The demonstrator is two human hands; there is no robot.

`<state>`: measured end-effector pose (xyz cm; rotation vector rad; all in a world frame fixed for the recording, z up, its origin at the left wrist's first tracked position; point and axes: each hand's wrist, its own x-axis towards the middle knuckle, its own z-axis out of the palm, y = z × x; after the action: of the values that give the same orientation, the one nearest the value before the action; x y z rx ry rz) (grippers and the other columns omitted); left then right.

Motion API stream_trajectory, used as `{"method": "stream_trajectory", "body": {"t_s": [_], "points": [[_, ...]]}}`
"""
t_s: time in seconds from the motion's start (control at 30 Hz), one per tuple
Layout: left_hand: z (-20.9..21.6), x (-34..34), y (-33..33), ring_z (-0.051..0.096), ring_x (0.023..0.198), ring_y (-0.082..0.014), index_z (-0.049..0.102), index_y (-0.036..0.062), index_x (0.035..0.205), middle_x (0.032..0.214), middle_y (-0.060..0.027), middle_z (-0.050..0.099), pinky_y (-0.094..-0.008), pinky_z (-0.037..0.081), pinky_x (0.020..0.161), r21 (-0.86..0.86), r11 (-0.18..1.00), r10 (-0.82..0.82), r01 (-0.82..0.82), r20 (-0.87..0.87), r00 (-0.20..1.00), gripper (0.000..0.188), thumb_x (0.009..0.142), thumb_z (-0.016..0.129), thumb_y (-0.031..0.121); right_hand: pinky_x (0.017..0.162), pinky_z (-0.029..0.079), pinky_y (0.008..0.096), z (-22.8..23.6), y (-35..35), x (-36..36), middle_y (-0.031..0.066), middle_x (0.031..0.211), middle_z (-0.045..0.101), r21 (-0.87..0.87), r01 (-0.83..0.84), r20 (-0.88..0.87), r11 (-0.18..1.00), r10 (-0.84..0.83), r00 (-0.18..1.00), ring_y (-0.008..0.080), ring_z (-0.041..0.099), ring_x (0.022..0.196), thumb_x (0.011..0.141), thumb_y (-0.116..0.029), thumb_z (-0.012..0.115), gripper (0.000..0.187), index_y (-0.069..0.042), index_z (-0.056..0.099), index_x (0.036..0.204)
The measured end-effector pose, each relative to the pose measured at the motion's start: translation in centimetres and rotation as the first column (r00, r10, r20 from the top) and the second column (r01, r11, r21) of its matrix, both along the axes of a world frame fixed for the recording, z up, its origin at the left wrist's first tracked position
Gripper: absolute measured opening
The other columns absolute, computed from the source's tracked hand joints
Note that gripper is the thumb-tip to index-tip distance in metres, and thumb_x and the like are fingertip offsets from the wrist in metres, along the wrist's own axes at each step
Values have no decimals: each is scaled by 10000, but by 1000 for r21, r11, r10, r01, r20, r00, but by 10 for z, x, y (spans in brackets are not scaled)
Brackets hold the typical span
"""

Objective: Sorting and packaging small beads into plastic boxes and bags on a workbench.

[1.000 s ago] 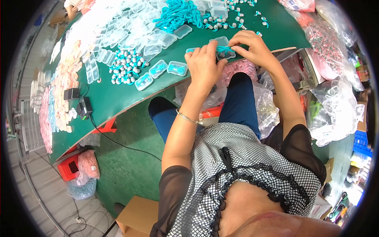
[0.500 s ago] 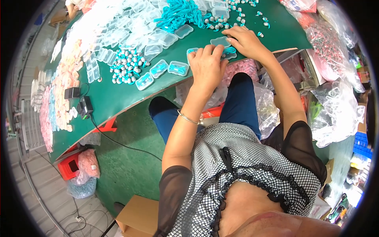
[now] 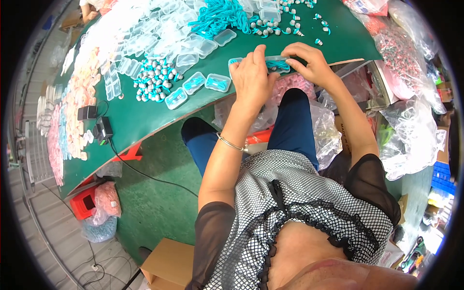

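A small clear plastic box [image 3: 276, 65] with teal cord inside lies near the table's front edge, between my hands. My left hand [image 3: 253, 75] is closed over its left end, the thumb along the near side. My right hand [image 3: 309, 62] curls at its right end, with the thumb on the lid. The lid looks folded down; whether it is latched I cannot tell. Another clear box [image 3: 234, 63] is partly hidden behind my left fingers. To its left sit filled boxes, among them one box [image 3: 217, 82] with teal cord and one box [image 3: 176, 98] nearest the edge.
Grey-and-teal earplugs [image 3: 157, 79] are heaped at left, with more loose earplugs [image 3: 290, 24] at the back. Behind lie a teal cord bundle [image 3: 220, 19] and a pile of empty clear boxes [image 3: 164, 31]. A black adapter [image 3: 102, 130] trails a cable. Plastic bags [image 3: 411, 130] crowd the right.
The box's raised lid has come down over the teal cord. My right hand has moved slightly right and nearer, from the lid's far edge to the box's right end.
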<state>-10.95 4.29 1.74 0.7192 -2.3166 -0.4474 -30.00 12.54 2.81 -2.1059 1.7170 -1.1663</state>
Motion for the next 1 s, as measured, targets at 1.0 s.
{"method": "stream_trajectory", "body": {"t_s": [1.0], "points": [[-14, 23, 4, 599, 972, -206, 695, 112, 1007, 1027, -12, 675, -492, 331, 949, -218, 976, -20, 16, -16, 1000, 242, 770, 724, 148, 872, 509, 379, -38, 20, 31, 140, 1080, 629, -293, 148, -31, 945, -165, 986, 308, 603, 1033, 770, -49, 733, 275, -31, 649, 1031]]}}
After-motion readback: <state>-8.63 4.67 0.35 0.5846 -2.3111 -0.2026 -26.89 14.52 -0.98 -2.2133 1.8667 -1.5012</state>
